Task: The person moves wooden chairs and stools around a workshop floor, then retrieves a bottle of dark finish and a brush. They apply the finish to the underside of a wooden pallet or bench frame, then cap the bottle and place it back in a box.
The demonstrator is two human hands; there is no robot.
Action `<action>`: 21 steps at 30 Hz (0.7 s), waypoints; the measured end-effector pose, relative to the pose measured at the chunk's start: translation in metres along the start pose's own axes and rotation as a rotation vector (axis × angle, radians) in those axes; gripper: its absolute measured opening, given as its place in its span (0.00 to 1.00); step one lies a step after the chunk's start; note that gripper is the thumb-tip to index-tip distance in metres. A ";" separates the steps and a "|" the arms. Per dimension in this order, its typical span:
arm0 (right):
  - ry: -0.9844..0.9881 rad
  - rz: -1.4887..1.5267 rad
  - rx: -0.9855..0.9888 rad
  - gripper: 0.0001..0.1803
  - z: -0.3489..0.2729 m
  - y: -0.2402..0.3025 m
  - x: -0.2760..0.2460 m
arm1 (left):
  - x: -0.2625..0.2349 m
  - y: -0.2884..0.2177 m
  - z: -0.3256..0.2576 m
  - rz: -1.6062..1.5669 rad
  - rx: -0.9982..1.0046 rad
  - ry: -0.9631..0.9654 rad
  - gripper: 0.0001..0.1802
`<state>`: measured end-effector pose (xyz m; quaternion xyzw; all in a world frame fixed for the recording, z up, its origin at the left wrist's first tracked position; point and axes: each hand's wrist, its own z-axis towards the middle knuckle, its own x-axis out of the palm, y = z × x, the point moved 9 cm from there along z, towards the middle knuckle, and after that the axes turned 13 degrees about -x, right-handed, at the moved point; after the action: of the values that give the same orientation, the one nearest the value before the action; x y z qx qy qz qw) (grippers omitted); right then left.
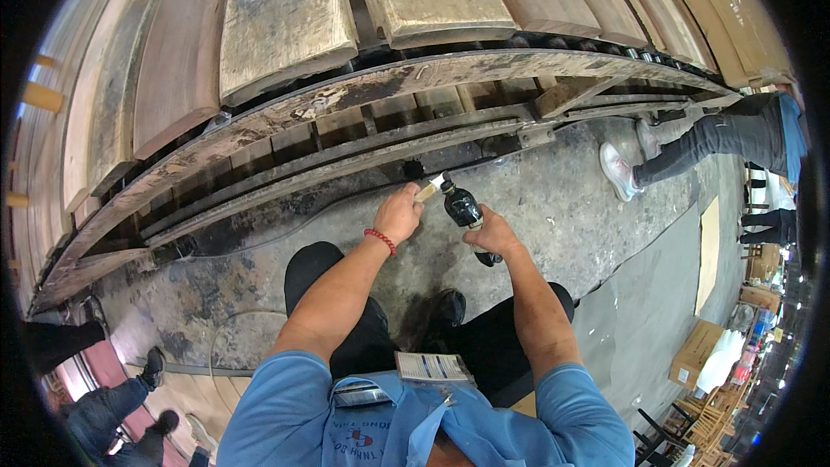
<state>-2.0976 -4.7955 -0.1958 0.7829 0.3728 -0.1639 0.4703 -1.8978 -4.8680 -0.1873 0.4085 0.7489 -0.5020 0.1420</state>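
Fingers of the right hand (494,233) curl around a glossy black, bottle-shaped object with a narrow neck (462,207), its rounded body standing out beyond the thumb toward the upper left and a dark end showing below the hand. Those of the left hand (399,214), its wrist circled by a red beaded bracelet (380,240), close on a short, flat, tan strip (425,193), pinching it near one end. Its whitish tip lies right by the black neck (whether the two touch, I cannot tell). Both are held above a stained grey concrete floor (553,207), between the black-trousered knees. Just ahead, a long, scuffed, brownish frame rail (415,78) crosses the view, blocking the way forward, with broad weathered wooden planks (281,17) above it. A co-worker's pale shoe (618,171) stands off to the right, well apart from the hands. The black body is tilted and shiny, streaked with bright reflections; the strip looks plain and straight-edged.
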 end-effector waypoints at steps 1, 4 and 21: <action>0.001 -0.004 0.002 0.40 0.000 0.000 0.000 | 0.000 0.000 0.000 0.004 0.002 -0.006 0.17; 0.027 -0.021 0.019 0.40 0.001 -0.001 0.001 | -0.002 0.000 -0.001 -0.010 -0.004 -0.022 0.16; 0.004 0.008 -0.010 0.40 0.000 0.000 -0.001 | -0.004 -0.004 -0.002 0.008 0.035 -0.021 0.16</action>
<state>-2.0980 -4.7958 -0.1948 0.7824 0.3714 -0.1583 0.4741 -1.8979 -4.8684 -0.1815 0.4085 0.7370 -0.5187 0.1449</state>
